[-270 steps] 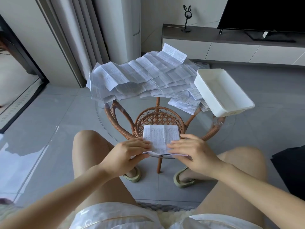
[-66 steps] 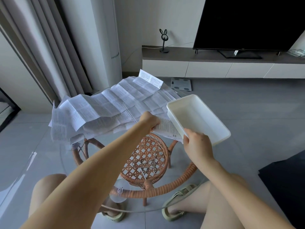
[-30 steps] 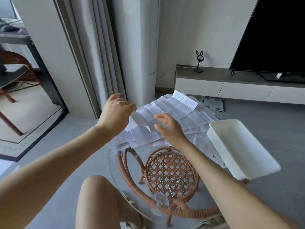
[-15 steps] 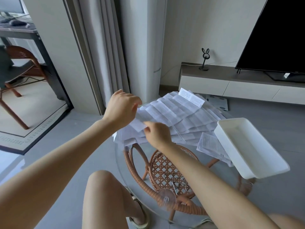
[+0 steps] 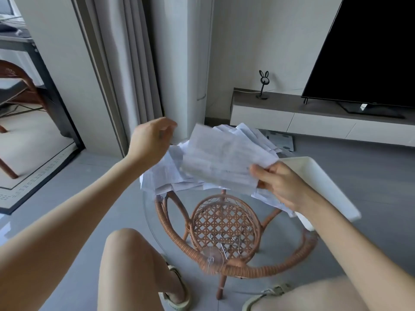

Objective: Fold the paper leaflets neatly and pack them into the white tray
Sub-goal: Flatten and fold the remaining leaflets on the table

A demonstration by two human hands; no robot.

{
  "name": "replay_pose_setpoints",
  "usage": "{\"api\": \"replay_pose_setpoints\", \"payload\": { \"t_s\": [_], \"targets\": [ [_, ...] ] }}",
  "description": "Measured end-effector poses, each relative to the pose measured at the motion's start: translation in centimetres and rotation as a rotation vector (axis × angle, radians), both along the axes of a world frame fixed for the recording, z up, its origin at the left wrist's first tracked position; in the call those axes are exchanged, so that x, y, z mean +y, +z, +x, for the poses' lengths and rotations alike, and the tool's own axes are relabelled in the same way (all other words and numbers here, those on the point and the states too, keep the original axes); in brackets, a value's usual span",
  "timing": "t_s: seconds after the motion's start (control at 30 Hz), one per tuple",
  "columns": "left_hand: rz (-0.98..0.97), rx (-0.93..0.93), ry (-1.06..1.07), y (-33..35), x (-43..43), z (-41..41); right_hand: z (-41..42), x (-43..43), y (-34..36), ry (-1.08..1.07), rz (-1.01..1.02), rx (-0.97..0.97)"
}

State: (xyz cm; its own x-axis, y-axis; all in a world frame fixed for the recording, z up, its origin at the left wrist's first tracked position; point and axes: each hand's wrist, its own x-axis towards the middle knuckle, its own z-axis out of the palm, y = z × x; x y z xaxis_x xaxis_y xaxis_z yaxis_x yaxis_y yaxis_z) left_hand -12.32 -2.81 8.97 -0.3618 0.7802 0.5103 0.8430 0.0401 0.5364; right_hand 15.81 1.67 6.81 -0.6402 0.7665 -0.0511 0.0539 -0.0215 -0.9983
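Note:
A large unfolded paper leaflet [image 5: 222,160], blurred with motion, hangs in the air above the glass table. My right hand [image 5: 280,185] pinches its right end. My left hand [image 5: 150,140] hovers to the left of the sheet with loosely curled fingers and holds nothing. Under the lifted sheet lies a heap of other unfolded leaflets [image 5: 166,173] on the table. The white tray [image 5: 325,182] sits at the table's right side, partly behind my right wrist; what lies inside it is hidden.
The round glass table top [image 5: 152,221] rests on a rattan frame [image 5: 224,223] between my knees. A TV cabinet [image 5: 292,117] with a black TV [image 5: 370,52] stands at the back right. Curtains and a doorway with a chair are on the left.
My right hand has pulled a leaflet off the heap and carried it up and to the right. My left hand has let go and stays raised on the left.

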Motion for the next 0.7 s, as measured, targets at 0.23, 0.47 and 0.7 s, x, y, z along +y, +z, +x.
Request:
{"api": "replay_pose_setpoints", "payload": {
  "t_s": [0.23,0.47,0.7],
  "targets": [
    [-0.478,0.251,-0.505,-6.2,-3.6,3.7,6.5,-5.6,-2.0,0.243,0.117,-0.279],
    [-0.797,0.534,-0.661,-12.3,-6.7,5.0,10.0,-7.7,-4.6,0.226,-0.093,-0.100],
    [-0.724,0.475,-0.668,-14.8,-7.8,4.1,7.2,-5.9,-5.4,-0.035,-0.142,-0.284]
  ]
}}
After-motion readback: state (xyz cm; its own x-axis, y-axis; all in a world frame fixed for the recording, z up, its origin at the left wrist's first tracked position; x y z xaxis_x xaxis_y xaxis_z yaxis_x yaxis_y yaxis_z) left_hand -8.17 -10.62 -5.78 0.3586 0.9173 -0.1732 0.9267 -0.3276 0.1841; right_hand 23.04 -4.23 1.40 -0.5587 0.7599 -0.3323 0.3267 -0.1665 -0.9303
